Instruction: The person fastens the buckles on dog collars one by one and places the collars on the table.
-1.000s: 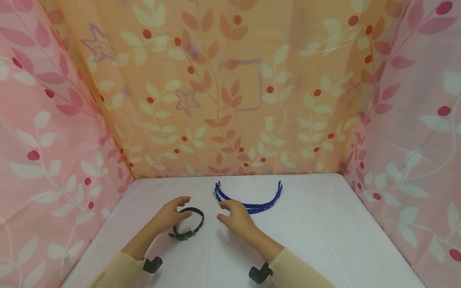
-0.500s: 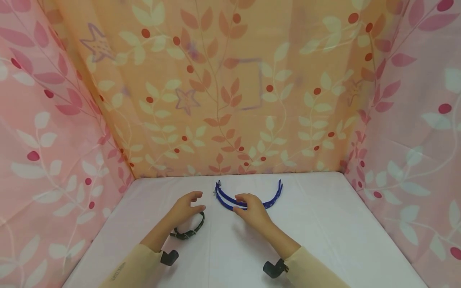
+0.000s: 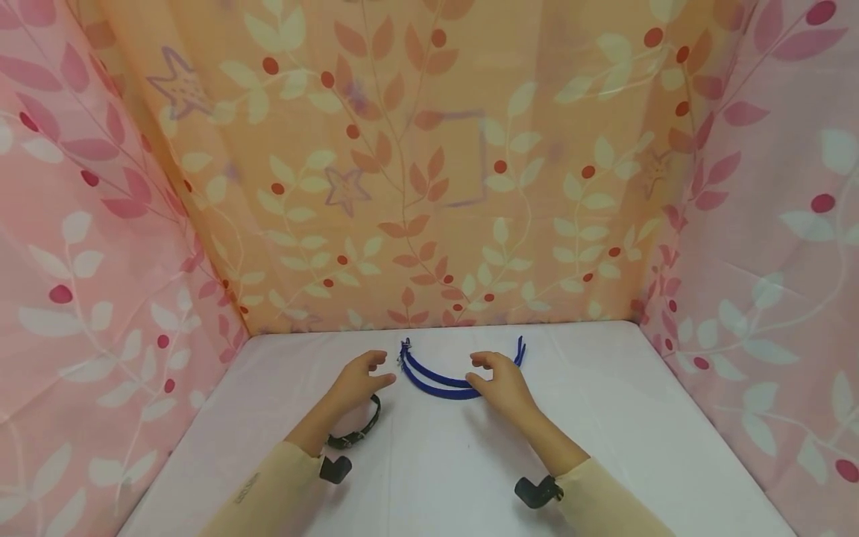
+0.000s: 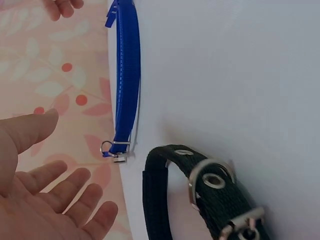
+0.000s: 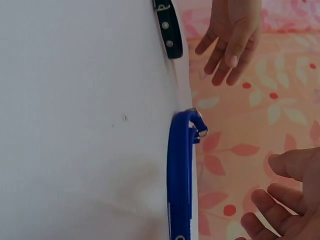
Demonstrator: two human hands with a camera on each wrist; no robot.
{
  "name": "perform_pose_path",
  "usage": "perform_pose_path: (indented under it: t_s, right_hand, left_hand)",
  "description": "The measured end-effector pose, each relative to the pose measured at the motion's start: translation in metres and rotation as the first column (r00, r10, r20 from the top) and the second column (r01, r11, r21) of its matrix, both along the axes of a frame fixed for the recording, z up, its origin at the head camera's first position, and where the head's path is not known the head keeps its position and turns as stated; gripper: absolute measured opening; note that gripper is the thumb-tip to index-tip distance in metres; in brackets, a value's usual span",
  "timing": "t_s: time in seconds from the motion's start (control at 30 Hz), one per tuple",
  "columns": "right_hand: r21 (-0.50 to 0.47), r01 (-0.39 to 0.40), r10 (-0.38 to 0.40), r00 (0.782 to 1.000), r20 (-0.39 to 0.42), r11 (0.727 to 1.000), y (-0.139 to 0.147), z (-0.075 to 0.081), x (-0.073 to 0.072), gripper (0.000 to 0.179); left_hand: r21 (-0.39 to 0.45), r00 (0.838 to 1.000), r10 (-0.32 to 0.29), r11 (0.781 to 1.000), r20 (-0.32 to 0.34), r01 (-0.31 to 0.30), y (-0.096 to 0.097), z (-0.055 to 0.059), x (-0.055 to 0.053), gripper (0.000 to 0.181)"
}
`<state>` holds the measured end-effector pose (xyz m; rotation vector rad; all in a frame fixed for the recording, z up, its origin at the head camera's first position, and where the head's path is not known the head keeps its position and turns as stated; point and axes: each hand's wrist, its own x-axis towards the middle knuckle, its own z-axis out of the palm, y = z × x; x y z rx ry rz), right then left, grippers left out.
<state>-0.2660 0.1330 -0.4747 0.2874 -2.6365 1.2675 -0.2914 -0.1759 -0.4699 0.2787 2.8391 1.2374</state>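
A blue collar [image 3: 436, 392] with metal hardware at its left end lies towards the back of the white table, its strap bowed in two arcs. My right hand [image 3: 503, 384] hovers over its right part and covers some of the strap. Between the blue collar and a dark collar [image 3: 359, 434], my left hand [image 3: 356, 382] hangs with nothing in it. Buckled into a loop, the dark collar is partly hidden by my left arm; its eyelets and metal ring show in the left wrist view. Fingers of both hands are spread and relaxed.
The white table [image 3: 604, 440] is enclosed by patterned cloth: an orange curtain [image 3: 416, 246] behind and pink ones at the left and right. Black wrist cameras sit on both sleeves [image 3: 275, 477].
Both hands have shifted right. The right has passed from the blue collar's left part to its right part, and the left has moved up past the dark collar. The collars stay in place.
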Motion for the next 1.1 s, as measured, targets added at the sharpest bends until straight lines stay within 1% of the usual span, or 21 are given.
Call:
perform_pose_path:
  t_s: [0.2, 0.33, 0.43, 0.63, 0.87, 0.97, 1.1]
  right_hand:
    - [0.0, 0.029, -0.029, 1.0, 0.01, 1.0, 0.019, 0.0, -0.007, 0.042]
    - [0.005, 0.038, -0.038, 0.999, -0.005, 0.999, 0.031, -0.001, -0.011, 0.043]
    - [-0.012, 0.046, -0.046, 0.999, -0.011, 0.999, 0.039, 0.0, -0.015, 0.042]
    - [-0.026, 0.079, -0.08, 0.997, -0.015, 0.997, 0.055, -0.002, -0.026, 0.041]
    - [0.006, 0.136, -0.136, 0.991, 0.001, 0.991, 0.076, -0.013, -0.039, 0.043]
    - [0.004, 0.155, -0.155, 0.988, 0.018, 0.988, 0.085, -0.017, -0.046, 0.043]
    - [-0.004, 0.176, -0.176, 0.983, 0.051, 0.984, 0.095, -0.022, -0.054, 0.044]
  left_hand:
    - [0.024, 1.0, 0.022, 0.999, 0.012, -0.022, 0.007, 0.001, -0.005, 0.06]
    - [0.04, 0.999, 0.031, 0.999, 0.014, -0.032, 0.012, 0.0, -0.008, 0.06]
    - [0.042, 0.999, 0.042, 0.998, 0.018, -0.043, 0.014, -0.002, -0.013, 0.06]
    - [0.018, 0.998, 0.053, 0.998, 0.026, -0.053, 0.017, -0.004, -0.024, 0.06]
    - [-0.002, 0.997, 0.075, 0.997, 0.029, -0.074, 0.019, -0.01, -0.039, 0.059]
    - [0.006, 0.995, 0.094, 0.995, 0.038, -0.095, 0.02, -0.013, -0.045, 0.06]
    - [0.03, 0.991, 0.115, 0.993, 0.067, -0.117, 0.022, -0.018, -0.053, 0.061]
